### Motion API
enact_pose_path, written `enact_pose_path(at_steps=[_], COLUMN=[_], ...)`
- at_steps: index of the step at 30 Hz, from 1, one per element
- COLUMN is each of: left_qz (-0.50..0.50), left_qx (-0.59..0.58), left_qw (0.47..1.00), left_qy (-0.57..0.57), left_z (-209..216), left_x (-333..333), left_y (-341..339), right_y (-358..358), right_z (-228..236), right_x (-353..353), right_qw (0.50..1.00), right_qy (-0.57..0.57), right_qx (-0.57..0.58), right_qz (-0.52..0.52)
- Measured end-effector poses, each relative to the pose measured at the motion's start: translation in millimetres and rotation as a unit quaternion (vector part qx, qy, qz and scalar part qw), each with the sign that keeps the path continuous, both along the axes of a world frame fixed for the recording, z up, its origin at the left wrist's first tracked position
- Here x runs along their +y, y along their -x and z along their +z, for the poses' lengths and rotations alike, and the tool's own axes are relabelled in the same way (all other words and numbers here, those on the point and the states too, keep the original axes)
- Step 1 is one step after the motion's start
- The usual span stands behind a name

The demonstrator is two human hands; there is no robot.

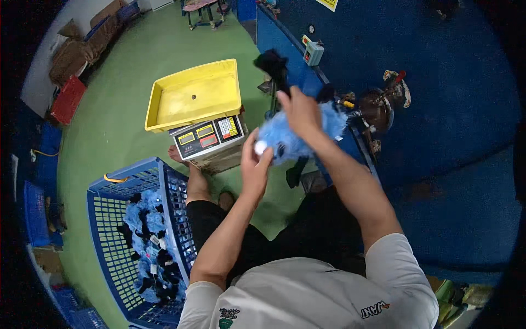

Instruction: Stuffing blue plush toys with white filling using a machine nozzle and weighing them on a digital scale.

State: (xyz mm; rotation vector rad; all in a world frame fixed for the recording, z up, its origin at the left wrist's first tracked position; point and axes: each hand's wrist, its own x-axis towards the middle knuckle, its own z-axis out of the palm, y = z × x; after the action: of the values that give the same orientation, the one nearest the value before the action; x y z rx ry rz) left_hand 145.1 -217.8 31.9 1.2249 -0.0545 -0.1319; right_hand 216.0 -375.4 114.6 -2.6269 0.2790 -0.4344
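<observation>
A fluffy blue plush toy [280,140] with black limbs is between my two hands, in front of my lap. My left hand [255,169] grips its left end, thumb and fingers around a white round patch. My right hand [301,113] is closed over the upper side of the toy, its fingertips by a black limb [272,64] that sticks up and away. Part of the right hand's grip is hidden by the hand itself. Another black limb [296,172] hangs below the fur.
At my left stands a blue plastic basket [163,181] holding several similar plush toys [147,219]. Ahead, a yellow tray [189,115] sits on a digital scale [205,137]. A blue workbench [438,181] at the right carries a machine with a round metal part [378,109] and a switch box [313,53].
</observation>
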Motion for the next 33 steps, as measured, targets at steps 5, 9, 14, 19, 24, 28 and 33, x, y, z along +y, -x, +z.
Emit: enact_pose_path(at_steps=[5, 9, 14, 19, 24, 28, 33], left_qz=[-0.035, -0.003, -0.057, 0.032, 0.062, 0.035, 0.088], left_qx=[-0.091, -0.094, -0.050, -0.094, -0.056, -0.027, -0.143], left_qw=[0.988, 0.983, 0.986, 0.986, 0.989, 0.983, 0.943], left_qy=[-0.124, -0.155, -0.151, -0.131, -0.120, -0.178, -0.288], left_z=[29, 43, 43, 29, -6, 5, 38], left_x=[-35, -22, -13, -23, -30, -19, -17], left_y=[-19, -29, -27, -33, -21, -52, -28], right_y=[8, 50, 49, 31, 32, 29, 31], right_z=[-9, -14, -32, -64, -59, -52, -51], right_x=[-65, -59, -64, -80, -82, -79, -68], right_qw=[0.996, 0.947, 0.921, 0.951, 0.937, 0.926, 0.941], right_qy=[0.034, 0.189, 0.305, 0.221, 0.274, 0.309, 0.238], right_qx=[-0.072, -0.131, -0.024, -0.054, 0.008, 0.026, -0.068], right_qz=[-0.049, 0.225, 0.240, 0.210, 0.216, 0.216, 0.229])
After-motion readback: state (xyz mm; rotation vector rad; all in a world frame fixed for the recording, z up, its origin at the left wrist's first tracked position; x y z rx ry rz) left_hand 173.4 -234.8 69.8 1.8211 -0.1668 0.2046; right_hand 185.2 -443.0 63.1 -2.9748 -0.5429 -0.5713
